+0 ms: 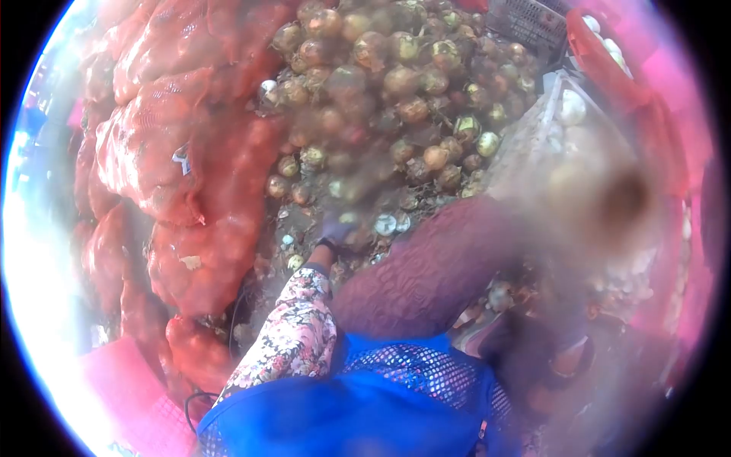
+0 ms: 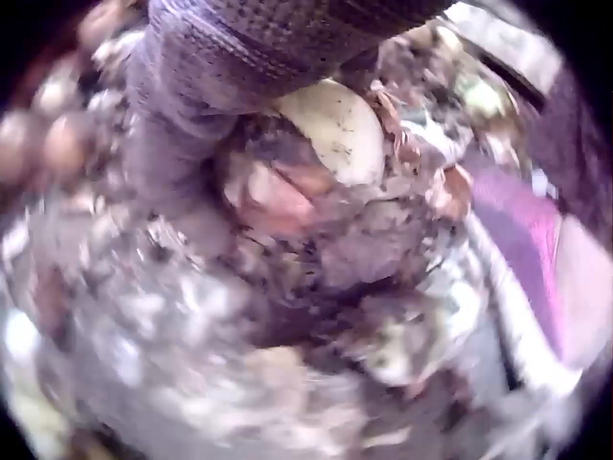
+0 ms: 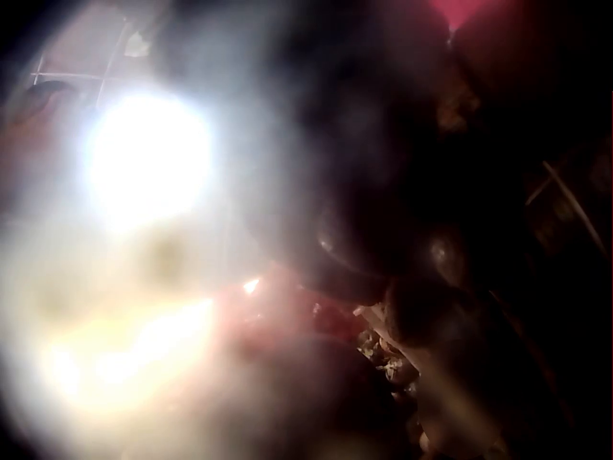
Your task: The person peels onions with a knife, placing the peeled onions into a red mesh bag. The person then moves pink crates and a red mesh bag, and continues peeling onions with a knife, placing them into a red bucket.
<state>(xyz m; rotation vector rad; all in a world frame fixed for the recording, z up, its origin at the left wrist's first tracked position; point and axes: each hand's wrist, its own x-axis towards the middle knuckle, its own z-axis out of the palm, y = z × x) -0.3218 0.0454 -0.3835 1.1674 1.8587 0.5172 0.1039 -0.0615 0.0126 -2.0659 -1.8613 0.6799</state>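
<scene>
In the head view my left hand (image 1: 333, 228), in a purple-grey glove, reaches down among loose onions (image 1: 411, 110) at the near edge of the pile. The left wrist view shows the knit-gloved hand (image 2: 206, 105) with bent fingers pointing down into dry skins and debris (image 2: 369, 249). A pale onion (image 2: 340, 129) lies close under the hand, beside a reddish piece (image 2: 273, 196); whether the fingers grip either is unclear. My right hand cannot be made out in the head view. Glare and dark blurred shapes fill the right wrist view, so its hold is hidden.
Filled red mesh sacks (image 1: 156, 152) are stacked along the left. A whitish sack (image 1: 525, 156) stands at the right, near a grey crate (image 1: 529, 27) at the back. A leg in purple patterned cloth (image 1: 426, 266) extends beside the pile. A blurred brown shape covers part of the right side.
</scene>
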